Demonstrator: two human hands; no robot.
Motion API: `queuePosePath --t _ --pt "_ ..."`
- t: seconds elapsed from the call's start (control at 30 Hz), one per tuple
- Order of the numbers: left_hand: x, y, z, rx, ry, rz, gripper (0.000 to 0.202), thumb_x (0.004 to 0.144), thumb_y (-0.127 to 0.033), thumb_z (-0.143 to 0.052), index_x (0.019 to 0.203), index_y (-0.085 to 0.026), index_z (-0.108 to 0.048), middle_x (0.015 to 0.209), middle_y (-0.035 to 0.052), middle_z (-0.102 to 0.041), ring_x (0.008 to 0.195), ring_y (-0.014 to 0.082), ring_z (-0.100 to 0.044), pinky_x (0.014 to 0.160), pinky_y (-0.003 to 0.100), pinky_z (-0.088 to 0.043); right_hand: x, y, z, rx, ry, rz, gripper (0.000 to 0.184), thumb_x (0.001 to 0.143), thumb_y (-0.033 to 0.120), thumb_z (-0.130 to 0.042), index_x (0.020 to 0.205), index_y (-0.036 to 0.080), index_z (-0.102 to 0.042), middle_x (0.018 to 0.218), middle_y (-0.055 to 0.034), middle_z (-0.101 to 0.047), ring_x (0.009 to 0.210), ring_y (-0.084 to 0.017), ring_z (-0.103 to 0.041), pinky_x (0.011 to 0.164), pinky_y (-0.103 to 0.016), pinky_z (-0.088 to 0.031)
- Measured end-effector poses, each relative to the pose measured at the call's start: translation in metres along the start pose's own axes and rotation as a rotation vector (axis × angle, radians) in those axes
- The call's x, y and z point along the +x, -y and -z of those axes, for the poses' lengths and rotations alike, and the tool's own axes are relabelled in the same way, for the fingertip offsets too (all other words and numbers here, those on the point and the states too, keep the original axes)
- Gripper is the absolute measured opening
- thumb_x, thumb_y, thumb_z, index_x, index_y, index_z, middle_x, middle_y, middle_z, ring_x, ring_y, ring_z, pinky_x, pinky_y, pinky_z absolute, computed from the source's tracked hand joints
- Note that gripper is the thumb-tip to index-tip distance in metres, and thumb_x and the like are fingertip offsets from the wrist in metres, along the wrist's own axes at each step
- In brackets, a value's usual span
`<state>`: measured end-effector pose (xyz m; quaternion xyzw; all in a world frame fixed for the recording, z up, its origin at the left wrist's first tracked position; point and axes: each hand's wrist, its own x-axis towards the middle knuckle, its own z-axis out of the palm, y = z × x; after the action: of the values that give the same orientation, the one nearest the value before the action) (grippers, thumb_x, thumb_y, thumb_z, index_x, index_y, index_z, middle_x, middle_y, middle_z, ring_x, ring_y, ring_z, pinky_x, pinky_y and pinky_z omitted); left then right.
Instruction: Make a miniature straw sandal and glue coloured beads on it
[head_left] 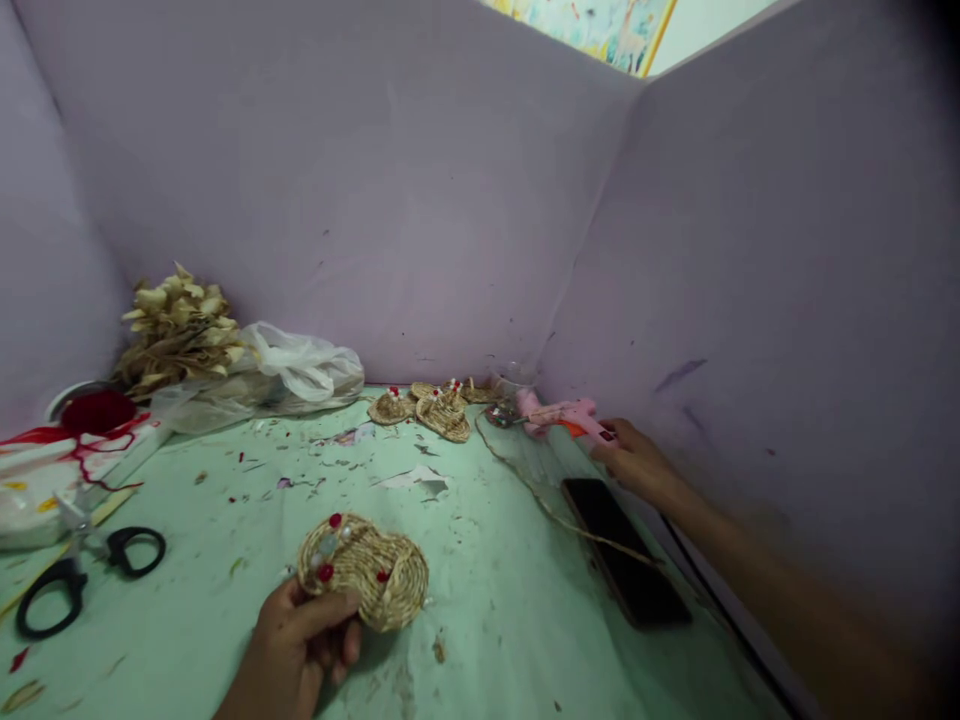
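My left hand [300, 640] pinches the near edge of a small woven straw piece [367, 570] dotted with red and white beads, held just above the green table [487, 560]. My right hand [634, 460] reaches to the far right and closes round the handle of a pink glue gun [559, 415] lying by the wall. Several similar woven straw pieces [435, 408] sit at the back of the table, left of the glue gun.
A black phone [622, 550] lies flat near my right forearm with a thin straw cord [555, 515] across it. Black-handled scissors [82, 570] lie at the left. Dried husks [176, 330], a plastic bag [300, 370] and red material [97, 412] crowd the back left. Lilac panels enclose the table.
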<state>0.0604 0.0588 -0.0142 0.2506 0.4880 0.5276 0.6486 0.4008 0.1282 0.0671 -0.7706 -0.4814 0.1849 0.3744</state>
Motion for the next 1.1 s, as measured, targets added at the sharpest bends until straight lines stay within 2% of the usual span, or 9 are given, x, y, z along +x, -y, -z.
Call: queuePosePath --t 0.1,0.2,0.3,0.43,0.53,0.67,0.77,0.97,1.1 --pt "-0.001 -0.003 -0.001 0.022 0.015 0.013 0.023 0.046 -0.024 -0.073 0.047 -0.014 -0.052 0.032 -0.0008 -0.048 0.031 0.0091 -0.039 0.028 0.019 -0.03 -0.011 -0.004 -0.006 0.076 0.054 -0.072 0.031 0.068 0.017 -0.049 0.099 0.014 -0.053 0.053 0.0035 -0.051 0.043 -0.013 -0.049 0.038 -0.022 -0.034" --pt "-0.002 -0.005 -0.003 0.03 0.002 0.007 0.023 0.045 -0.024 -0.073 0.049 -0.014 -0.053 0.033 -0.0007 -0.049 0.031 0.0095 -0.039 0.028 0.019 -0.03 -0.026 -0.008 -0.033 0.133 0.107 -0.115 0.01 0.076 0.016 -0.047 0.081 0.014 -0.056 0.058 0.0004 -0.056 0.049 -0.012 -0.054 0.044 -0.022 -0.043" --pt "-0.003 -0.005 -0.004 0.034 -0.003 0.004 0.024 0.044 -0.024 -0.073 0.049 -0.015 -0.052 0.034 -0.0004 -0.05 0.032 0.0101 -0.041 0.029 0.019 -0.031 -0.031 -0.01 -0.065 0.132 0.089 -0.128 0.017 0.086 0.028 -0.049 0.084 0.013 -0.057 0.071 0.0004 -0.059 0.056 -0.01 -0.056 0.053 -0.025 -0.047" --pt "-0.003 -0.001 -0.003 0.031 -0.023 -0.025 0.023 0.047 -0.025 -0.073 0.05 -0.014 -0.053 0.033 -0.0014 -0.048 0.032 0.0088 -0.039 0.028 0.017 -0.027 -0.036 -0.008 -0.09 0.114 0.01 -0.094 0.022 0.081 0.028 -0.053 0.097 0.013 -0.055 0.078 -0.0025 -0.061 0.066 -0.016 -0.059 0.059 -0.028 -0.045" --pt "0.0 0.002 -0.001 0.03 -0.015 -0.03 0.022 0.047 -0.024 -0.074 0.051 -0.014 -0.054 0.035 -0.0017 -0.049 0.033 0.0088 -0.04 0.028 0.016 -0.027 -0.055 -0.002 -0.095 0.137 0.008 -0.071 0.032 0.074 0.026 -0.049 0.103 0.012 -0.052 0.074 -0.0036 -0.062 0.067 -0.02 -0.06 0.056 -0.027 -0.044" --pt "0.001 0.001 0.0 0.014 -0.028 -0.026 0.022 0.045 -0.022 -0.074 0.05 -0.014 -0.055 0.035 -0.0015 -0.05 0.033 0.0096 -0.042 0.027 0.017 -0.028 -0.093 0.008 -0.101 0.215 0.109 -0.074 0.034 0.075 0.031 -0.042 0.103 0.014 -0.05 0.072 -0.0037 -0.062 0.061 -0.018 -0.06 0.048 -0.024 -0.044" --pt "0.0 -0.002 0.0 -0.008 -0.041 -0.024 0.021 0.044 -0.02 -0.074 0.049 -0.014 -0.054 0.036 -0.0014 -0.051 0.033 0.0097 -0.043 0.029 0.018 -0.031 -0.115 0.012 -0.103 0.249 0.146 -0.038 0.036 0.075 0.033 -0.043 0.103 0.013 -0.05 0.077 -0.0058 -0.063 0.065 -0.018 -0.06 0.053 -0.024 -0.046" --pt "-0.002 -0.003 0.0 -0.026 -0.034 -0.038 0.021 0.045 -0.02 -0.074 0.05 -0.014 -0.054 0.037 -0.0017 -0.052 0.032 0.009 -0.042 0.028 0.017 -0.03 -0.112 0.005 -0.092 0.24 0.044 0.124 0.044 0.077 0.037 -0.044 0.115 0.014 -0.043 0.096 -0.0098 -0.061 0.084 -0.023 -0.056 0.073 -0.031 -0.043" --pt "-0.002 -0.001 -0.001 -0.021 -0.022 -0.048 0.022 0.044 -0.022 -0.073 0.048 -0.013 -0.053 0.034 -0.0015 -0.05 0.03 0.0092 -0.041 0.027 0.018 -0.029 -0.116 -0.001 -0.091 0.249 0.131 0.16 0.039 0.076 0.035 -0.046 0.108 0.013 -0.047 0.087 -0.0073 -0.062 0.074 -0.021 -0.057 0.066 -0.029 -0.043"
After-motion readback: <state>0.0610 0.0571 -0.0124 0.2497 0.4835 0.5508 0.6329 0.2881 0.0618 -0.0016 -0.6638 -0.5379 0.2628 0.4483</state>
